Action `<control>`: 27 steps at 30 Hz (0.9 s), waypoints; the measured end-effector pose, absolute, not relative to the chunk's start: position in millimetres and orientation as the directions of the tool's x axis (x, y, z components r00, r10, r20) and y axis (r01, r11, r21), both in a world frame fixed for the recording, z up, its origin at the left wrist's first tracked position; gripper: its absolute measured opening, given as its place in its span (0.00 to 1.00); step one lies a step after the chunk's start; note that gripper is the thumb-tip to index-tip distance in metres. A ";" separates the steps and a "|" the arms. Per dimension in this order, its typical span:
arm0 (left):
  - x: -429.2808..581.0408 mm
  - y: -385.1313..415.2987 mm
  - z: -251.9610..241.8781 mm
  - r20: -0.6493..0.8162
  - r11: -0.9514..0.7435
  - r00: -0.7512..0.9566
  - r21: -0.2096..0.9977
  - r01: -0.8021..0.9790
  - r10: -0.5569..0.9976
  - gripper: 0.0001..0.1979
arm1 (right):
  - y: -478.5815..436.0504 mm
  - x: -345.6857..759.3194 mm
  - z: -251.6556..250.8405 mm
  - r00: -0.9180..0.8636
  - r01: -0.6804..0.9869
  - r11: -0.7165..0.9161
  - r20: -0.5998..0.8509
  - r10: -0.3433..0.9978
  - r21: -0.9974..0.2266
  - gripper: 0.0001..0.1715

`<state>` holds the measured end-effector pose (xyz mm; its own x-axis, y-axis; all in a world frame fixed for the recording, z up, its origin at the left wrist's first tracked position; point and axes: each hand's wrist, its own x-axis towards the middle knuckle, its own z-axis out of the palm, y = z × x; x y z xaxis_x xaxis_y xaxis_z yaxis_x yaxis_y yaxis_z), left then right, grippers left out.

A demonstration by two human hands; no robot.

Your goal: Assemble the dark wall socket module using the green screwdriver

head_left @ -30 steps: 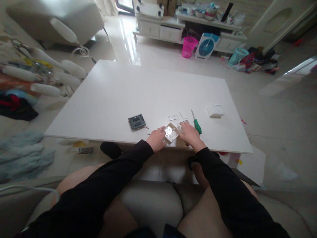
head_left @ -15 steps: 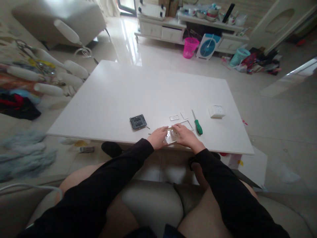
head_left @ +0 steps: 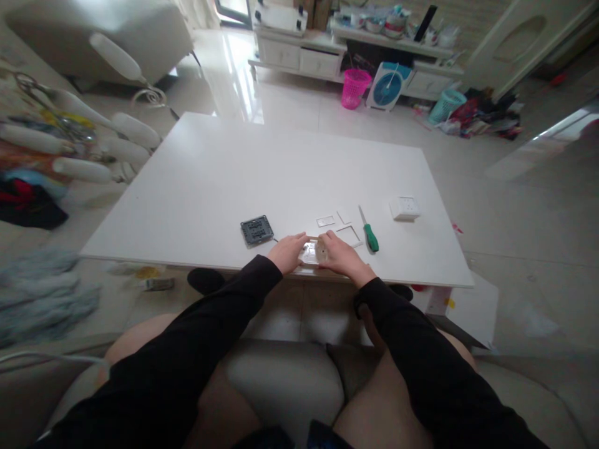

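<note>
Near the front edge of the white table (head_left: 262,168), my left hand (head_left: 286,252) and my right hand (head_left: 340,255) both grip a small white square wall-switch plate (head_left: 309,252) between them. Fingers of both hands curl over its sides and hide most of it. A dark grey square switch module (head_left: 257,230) lies just left of my left hand. Right of my right hand lies a green-handled screwdriver (head_left: 369,232). Small white cover pieces (head_left: 326,221) and a thin white frame (head_left: 349,235) lie just beyond my hands.
A white socket (head_left: 405,208) sits at the table's right side. Beyond the table are a pink basket (head_left: 354,87), a fan (head_left: 386,85) and a low white cabinet (head_left: 299,56). A rack with white padded arms (head_left: 93,146) stands at the left.
The plate stood tilted with its back showing; both hands have closed over it and brought it down flat near the table edge. The right hand moved left onto it.
</note>
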<state>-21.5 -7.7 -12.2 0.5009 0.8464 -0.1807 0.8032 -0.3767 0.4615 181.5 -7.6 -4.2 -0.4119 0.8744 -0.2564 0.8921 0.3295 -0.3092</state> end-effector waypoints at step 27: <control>-19.5 -11.4 -10.7 -0.204 -0.366 0.460 0.373 0.852 0.864 0.29 | -6.4 180.9 -9.6 -0.392 0.886 0.286 -0.261 0.882 -0.365 0.41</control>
<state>-19.5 -11.4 -10.7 0.4604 0.8640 -0.2038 0.8524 -0.3663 0.3731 180.9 -6.4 -9.6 -0.3921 0.8821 -0.2612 0.8860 0.2857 -0.3653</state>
